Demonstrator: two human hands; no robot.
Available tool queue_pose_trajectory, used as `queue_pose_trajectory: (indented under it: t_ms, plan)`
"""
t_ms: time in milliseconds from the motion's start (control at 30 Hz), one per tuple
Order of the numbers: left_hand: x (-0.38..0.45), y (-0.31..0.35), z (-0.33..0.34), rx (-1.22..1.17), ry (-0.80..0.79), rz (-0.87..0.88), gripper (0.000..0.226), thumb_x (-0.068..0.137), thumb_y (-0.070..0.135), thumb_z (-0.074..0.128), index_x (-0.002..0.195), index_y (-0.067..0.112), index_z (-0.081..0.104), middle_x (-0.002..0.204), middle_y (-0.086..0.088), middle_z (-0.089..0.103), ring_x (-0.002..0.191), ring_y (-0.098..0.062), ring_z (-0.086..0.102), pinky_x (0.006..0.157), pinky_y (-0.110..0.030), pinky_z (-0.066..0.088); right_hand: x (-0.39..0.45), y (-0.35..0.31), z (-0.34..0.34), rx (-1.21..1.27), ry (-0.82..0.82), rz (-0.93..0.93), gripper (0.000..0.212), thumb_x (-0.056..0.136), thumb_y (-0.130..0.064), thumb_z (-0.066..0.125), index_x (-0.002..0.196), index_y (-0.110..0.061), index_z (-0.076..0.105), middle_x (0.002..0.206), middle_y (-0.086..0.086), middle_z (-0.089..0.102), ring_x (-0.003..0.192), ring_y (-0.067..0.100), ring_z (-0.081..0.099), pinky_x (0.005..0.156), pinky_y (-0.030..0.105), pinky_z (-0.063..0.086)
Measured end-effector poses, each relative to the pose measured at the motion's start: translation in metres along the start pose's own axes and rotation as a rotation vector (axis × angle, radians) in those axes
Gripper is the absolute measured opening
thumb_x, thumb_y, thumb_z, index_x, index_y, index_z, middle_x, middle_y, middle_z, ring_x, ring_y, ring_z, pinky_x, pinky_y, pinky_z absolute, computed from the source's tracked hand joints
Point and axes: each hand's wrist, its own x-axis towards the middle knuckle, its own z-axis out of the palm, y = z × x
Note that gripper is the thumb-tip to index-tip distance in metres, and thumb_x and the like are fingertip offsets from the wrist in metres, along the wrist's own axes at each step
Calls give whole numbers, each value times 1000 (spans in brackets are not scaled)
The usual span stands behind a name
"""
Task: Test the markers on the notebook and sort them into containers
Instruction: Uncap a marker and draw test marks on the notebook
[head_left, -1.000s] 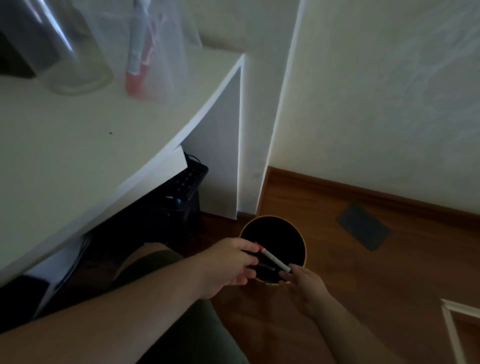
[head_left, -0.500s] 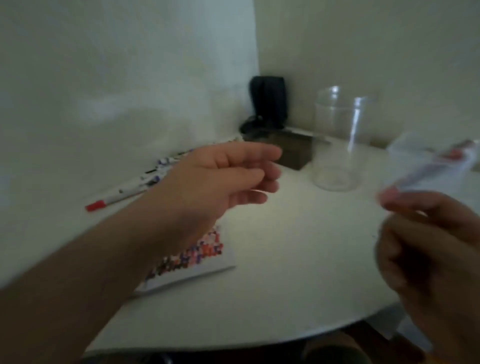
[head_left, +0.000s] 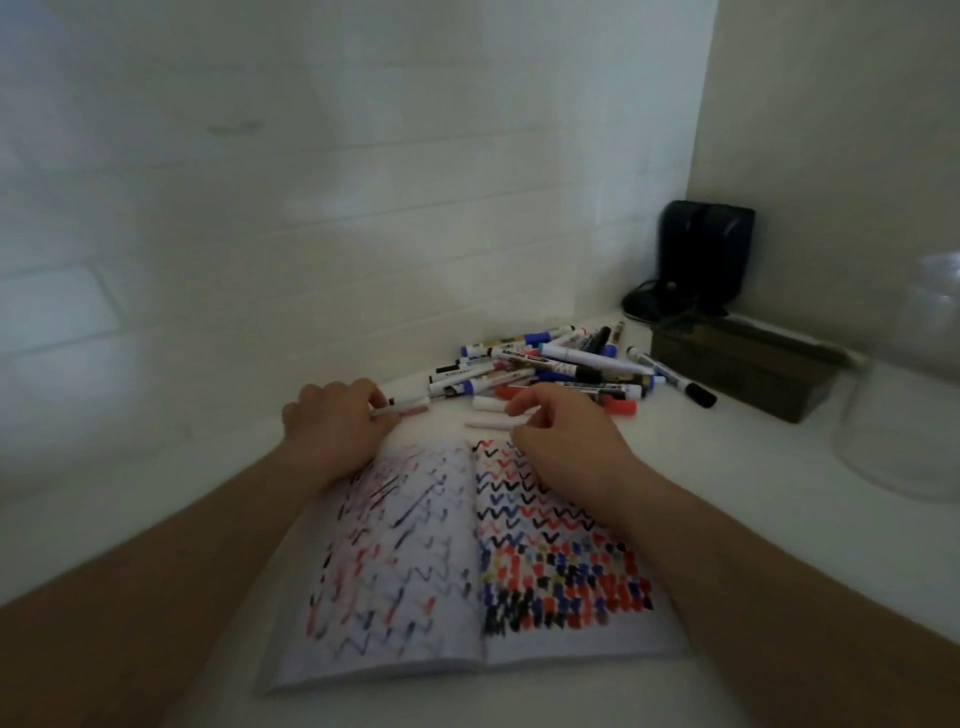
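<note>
Change: since half a second ago both hands have dropped to the white desk (head_left: 727, 519) at frame centre.
Left hand (head_left: 337, 423): forearm reaches in from lower left; fingertips pinch a red-tipped marker (head_left: 402, 405) lying on the desk.
Right hand (head_left: 563, 441): over the notebook's top edge, fingers curled around a white marker (head_left: 488, 425).
Notebook (head_left: 467, 561): open, lower centre, covered in coloured scribbles.
Marker pile (head_left: 561, 366): just above the hands.
Clear container (head_left: 914, 395): right edge.
</note>
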Motion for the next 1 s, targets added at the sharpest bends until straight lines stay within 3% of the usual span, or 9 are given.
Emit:
queue_pose_trajectory:
  t_ms: [100, 167, 233, 300, 400, 500, 733, 900, 1000]
  plan:
    - [-11, 9, -10, 67, 183, 155, 32, 99, 61, 47, 114, 36, 60, 112, 0, 66, 110, -29, 55, 92, -45, 38, -3, 2, 0, 28, -10, -55, 13, 96, -25, 66, 100, -37, 68, 86, 0, 72, 68, 12, 66, 65, 30, 58]
    - [-29, 29, -26, -178, 242, 343, 29, 100, 61, 42, 114, 39, 55, 98, 4, 64, 92, -22, 61, 80, -39, 47, -7, 0, -4, 84, -14, -89, 11, 95, -34, 69, 106, -37, 69, 85, 1, 72, 64, 8, 64, 64, 30, 58]
    - [-56, 56, -43, -494, 114, 486, 34, 95, 67, 34, 117, 46, 51, 87, 6, 66, 75, -12, 63, 68, -34, 50, -11, -3, -7, 212, -54, -146, 32, 95, -42, 68, 127, -38, 64, 85, 7, 70, 58, 7, 60, 58, 29, 54]
    - [-82, 79, -48, -567, 14, 605, 35, 94, 67, 31, 120, 52, 50, 79, 3, 68, 67, -11, 64, 65, -32, 51, -20, -9, -11, 348, -137, -200, 42, 99, -45, 59, 140, -38, 54, 76, 6, 65, 55, 9, 54, 52, 27, 48]
    - [-100, 93, -35, -536, -43, 736, 21, 106, 46, 40, 125, 45, 49, 85, 14, 70, 75, -5, 66, 72, -30, 52, -30, -13, -12, 538, -150, -115, 42, 102, -55, 45, 126, -30, 69, 65, 2, 57, 53, 12, 50, 47, 26, 40]
    - [-102, 91, -21, -548, -63, 767, 22, 108, 37, 41, 129, 42, 44, 88, 28, 66, 81, 3, 63, 71, -17, 46, -32, -9, -11, 530, -75, -29, 48, 102, -57, 44, 108, -23, 77, 62, 7, 56, 52, 15, 50, 47, 27, 38]
    - [-105, 98, -15, -606, -52, 744, 28, 107, 44, 37, 130, 43, 53, 89, 23, 67, 78, 3, 62, 69, -14, 46, -35, -12, -11, 655, -85, -16, 37, 107, -35, 42, 119, -20, 74, 61, -3, 54, 48, 8, 48, 42, 22, 35]
    - [-104, 96, -16, -690, -156, 724, 30, 108, 46, 37, 134, 48, 51, 98, 22, 71, 93, 4, 66, 84, -24, 53, -38, -21, -17, 625, -177, 51, 40, 99, -55, 48, 117, -31, 75, 69, 1, 57, 50, 12, 48, 45, 24, 37]
    - [-107, 96, -18, -745, -160, 728, 30, 109, 45, 38, 135, 50, 51, 94, 23, 71, 91, 7, 65, 81, -15, 50, -39, -19, -20, 655, -263, 57, 56, 89, -67, 41, 115, -31, 75, 79, 5, 60, 55, 14, 51, 53, 28, 38]
